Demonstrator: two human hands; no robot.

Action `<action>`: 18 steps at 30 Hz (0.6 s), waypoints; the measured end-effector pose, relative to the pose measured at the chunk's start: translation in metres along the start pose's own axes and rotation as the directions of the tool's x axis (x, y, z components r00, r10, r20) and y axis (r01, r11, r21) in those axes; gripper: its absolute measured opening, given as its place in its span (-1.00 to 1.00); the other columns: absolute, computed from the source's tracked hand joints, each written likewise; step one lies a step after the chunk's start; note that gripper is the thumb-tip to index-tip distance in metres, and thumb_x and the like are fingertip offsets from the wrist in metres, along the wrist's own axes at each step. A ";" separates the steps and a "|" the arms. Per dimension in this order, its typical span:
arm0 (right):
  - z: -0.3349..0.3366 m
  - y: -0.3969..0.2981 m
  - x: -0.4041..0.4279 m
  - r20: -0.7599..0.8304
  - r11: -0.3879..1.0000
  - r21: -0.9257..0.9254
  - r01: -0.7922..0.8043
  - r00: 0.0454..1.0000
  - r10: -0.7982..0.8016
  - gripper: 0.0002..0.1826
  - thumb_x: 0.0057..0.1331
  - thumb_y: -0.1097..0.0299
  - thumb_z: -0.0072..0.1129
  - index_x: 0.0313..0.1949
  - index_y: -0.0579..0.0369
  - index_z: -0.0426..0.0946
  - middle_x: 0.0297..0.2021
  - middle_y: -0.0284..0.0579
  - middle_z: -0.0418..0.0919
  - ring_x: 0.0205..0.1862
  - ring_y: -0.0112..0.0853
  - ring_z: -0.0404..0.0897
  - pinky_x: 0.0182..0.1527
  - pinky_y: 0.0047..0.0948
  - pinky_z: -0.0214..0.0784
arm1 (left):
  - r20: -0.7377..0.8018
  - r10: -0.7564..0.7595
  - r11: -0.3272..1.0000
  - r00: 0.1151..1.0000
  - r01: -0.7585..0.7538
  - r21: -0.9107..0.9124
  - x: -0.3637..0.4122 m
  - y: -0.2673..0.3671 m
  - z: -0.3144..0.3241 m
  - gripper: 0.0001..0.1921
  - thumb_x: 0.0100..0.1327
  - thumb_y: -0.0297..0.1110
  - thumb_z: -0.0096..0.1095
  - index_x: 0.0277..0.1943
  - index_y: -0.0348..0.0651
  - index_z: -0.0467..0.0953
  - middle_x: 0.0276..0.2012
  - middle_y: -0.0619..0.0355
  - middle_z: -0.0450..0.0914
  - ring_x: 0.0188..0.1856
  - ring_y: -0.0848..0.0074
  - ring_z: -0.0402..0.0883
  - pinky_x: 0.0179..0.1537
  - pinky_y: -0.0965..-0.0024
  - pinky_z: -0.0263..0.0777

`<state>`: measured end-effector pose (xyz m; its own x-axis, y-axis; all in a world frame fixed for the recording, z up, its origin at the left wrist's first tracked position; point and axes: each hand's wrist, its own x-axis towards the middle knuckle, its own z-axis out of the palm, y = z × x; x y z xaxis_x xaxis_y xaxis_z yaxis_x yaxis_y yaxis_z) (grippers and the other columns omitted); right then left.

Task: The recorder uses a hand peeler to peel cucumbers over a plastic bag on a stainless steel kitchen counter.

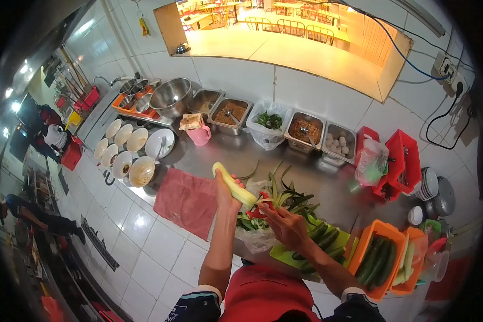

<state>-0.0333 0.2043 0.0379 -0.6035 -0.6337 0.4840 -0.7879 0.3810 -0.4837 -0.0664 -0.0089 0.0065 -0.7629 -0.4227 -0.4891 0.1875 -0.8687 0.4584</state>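
My left hand [229,191] is closed around a peeled, pale green cucumber [235,186], held at a slant above the counter. In my right hand [285,225] is a red-handled peeler [259,207], its head at the cucumber's lower end. Beneath the two hands, dark green peel strips [296,197] lie heaped over leafy greens and a clear plastic bag [257,238]. Several unpeeled cucumbers [326,238] rest on a green cutting board [281,253] partly hidden by my right forearm.
At right, an orange bin [364,237] holds dark cucumbers; a second orange bin [420,245] holds pale ones. A red cloth [185,201] lies left of my hands. Used bowls [137,139] stand at the counter's left. Steel food pans [237,124] line the wall. Other people [36,213] are at far left.
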 end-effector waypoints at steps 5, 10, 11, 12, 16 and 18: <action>0.019 0.033 -0.031 0.140 0.993 -0.117 -0.013 0.990 0.030 -0.51 0.34 0.30 0.13 0.28 -0.22 0.41 -0.51 -0.16 0.46 -0.63 -0.28 0.49 -0.60 -0.27 0.37 | -0.039 0.038 0.996 0.998 -0.041 -0.073 0.011 0.029 -0.015 -0.52 0.38 0.19 0.04 -0.25 -0.14 0.35 -0.51 0.21 0.38 -0.52 0.51 0.39 -0.46 0.39 0.41; 0.010 0.001 -0.061 0.269 0.978 -0.208 -0.014 0.960 0.071 -0.49 0.31 0.28 0.13 0.28 -0.19 0.41 -0.50 -0.13 0.49 -0.59 -0.20 0.53 -0.55 -0.20 0.39 | 0.021 0.055 0.998 0.998 -0.055 -0.013 -0.002 0.025 -0.007 -0.55 0.34 0.15 0.13 -0.25 -0.12 0.38 -0.55 0.19 0.40 -0.54 0.47 0.44 -0.48 0.37 0.41; 0.009 0.004 -0.048 0.254 0.963 -0.255 -0.085 0.955 0.152 -0.47 0.29 0.29 0.15 0.28 -0.19 0.41 -0.48 -0.11 0.52 -0.56 -0.17 0.54 -0.52 -0.20 0.39 | 0.000 0.018 1.000 1.000 -0.018 -0.018 0.002 0.019 -0.009 -0.56 0.35 0.14 0.13 -0.20 -0.12 0.38 -0.50 0.19 0.42 -0.54 0.45 0.45 -0.48 0.34 0.40; 0.008 0.007 -0.042 0.252 0.968 -0.241 -0.063 0.960 0.126 -0.47 0.29 0.29 0.15 0.28 -0.19 0.41 -0.48 -0.11 0.52 -0.56 -0.17 0.54 -0.52 -0.20 0.39 | -0.073 0.068 0.998 0.995 -0.067 0.006 0.000 0.014 -0.005 -0.58 0.36 0.12 0.12 -0.17 -0.13 0.38 -0.45 0.19 0.45 -0.54 0.43 0.45 -0.47 0.31 0.41; 0.010 0.020 -0.031 0.249 0.939 -0.324 -0.114 0.947 0.201 -0.45 0.29 0.30 0.16 0.30 -0.17 0.40 -0.45 -0.11 0.54 -0.53 -0.18 0.56 -0.51 -0.21 0.39 | -0.006 0.111 0.990 0.994 -0.111 0.085 -0.008 0.015 -0.004 -0.62 0.36 0.05 0.14 -0.17 -0.13 0.37 -0.45 0.20 0.44 -0.51 0.45 0.43 -0.45 0.32 0.45; 0.004 0.011 -0.046 0.293 0.910 -0.364 -0.199 0.903 0.314 -0.45 0.30 0.30 0.17 0.30 -0.17 0.40 -0.45 -0.11 0.54 -0.52 -0.18 0.56 -0.51 -0.21 0.38 | 0.030 0.007 1.000 1.000 -0.006 -0.026 -0.001 0.033 -0.008 -0.67 0.38 0.00 0.15 -0.14 -0.07 0.34 -0.48 0.23 0.37 -0.47 0.43 0.43 -0.46 0.31 0.41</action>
<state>-0.0138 0.2346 0.0079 -0.7568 -0.6497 0.0718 -0.6417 0.7175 -0.2709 -0.0549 -0.0391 0.0160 -0.7796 -0.4206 -0.4640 0.2081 -0.8728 0.4414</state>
